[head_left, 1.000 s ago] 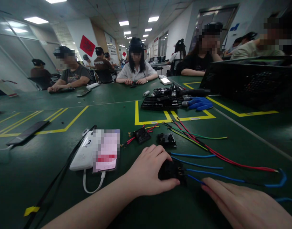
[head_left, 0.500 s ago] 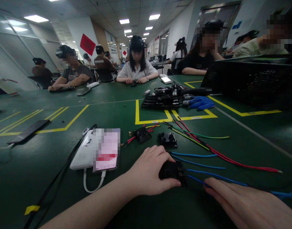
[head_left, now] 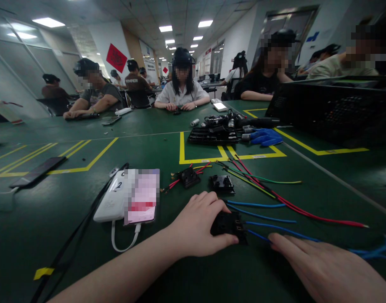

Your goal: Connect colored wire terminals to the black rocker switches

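Observation:
My left hand (head_left: 205, 223) is closed round a black plastic socket housing (head_left: 226, 227) on the green table, thumb at the near side and fingers over the far side. Blue wires (head_left: 283, 227) run out from the housing's right side. My right hand (head_left: 325, 263) pinches one of these blue wires a short way from the housing; its fingertips are partly hidden behind the hand. Beyond the left hand lie a second black housing (head_left: 222, 184) and another black housing (head_left: 189, 176) with short red and yellow wires. Loose blue wires (head_left: 259, 205) lie just past the held housing.
Red and green wires (head_left: 306, 211) stretch across the right. A white power bank (head_left: 109, 202) cabled to a phone (head_left: 145, 198) lies at left. Farther back are a black vented part (head_left: 213, 135), blue gloves (head_left: 265, 137) and a large black case (head_left: 331, 109). People sit around the table.
Almost nothing differs. The view has shifted slightly, and my right hand has moved very little along the blue wire; the left hand keeps its hold on the housing.

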Available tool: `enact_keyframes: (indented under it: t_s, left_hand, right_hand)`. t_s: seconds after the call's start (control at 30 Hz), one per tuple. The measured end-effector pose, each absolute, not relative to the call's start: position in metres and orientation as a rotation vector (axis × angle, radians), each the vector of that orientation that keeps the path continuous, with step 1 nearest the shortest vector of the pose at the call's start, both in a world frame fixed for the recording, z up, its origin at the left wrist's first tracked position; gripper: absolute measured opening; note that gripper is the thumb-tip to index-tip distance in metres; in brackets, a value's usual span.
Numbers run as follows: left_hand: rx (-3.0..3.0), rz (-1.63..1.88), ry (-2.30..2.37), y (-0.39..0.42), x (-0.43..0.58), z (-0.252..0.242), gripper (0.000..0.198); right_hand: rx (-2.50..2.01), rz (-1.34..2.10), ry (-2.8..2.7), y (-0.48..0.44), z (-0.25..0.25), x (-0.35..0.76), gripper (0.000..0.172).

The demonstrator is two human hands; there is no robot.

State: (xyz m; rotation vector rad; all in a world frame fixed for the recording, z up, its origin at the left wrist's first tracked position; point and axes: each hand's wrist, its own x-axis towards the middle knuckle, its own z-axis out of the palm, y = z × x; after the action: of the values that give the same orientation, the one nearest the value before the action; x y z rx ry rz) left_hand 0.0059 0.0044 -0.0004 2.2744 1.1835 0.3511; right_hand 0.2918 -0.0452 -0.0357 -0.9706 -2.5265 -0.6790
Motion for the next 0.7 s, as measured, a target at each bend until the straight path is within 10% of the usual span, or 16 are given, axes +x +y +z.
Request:
enact_keyframes:
  t_s: [0.7]
  left_hand:
    - [2.265, 0.348, 1.213, 0.005, 0.008, -0.002, 0.05]
  right_hand:
    - [-1.017, -0.635, -2.555, -0.048, -0.07, 0.323, 0.056]
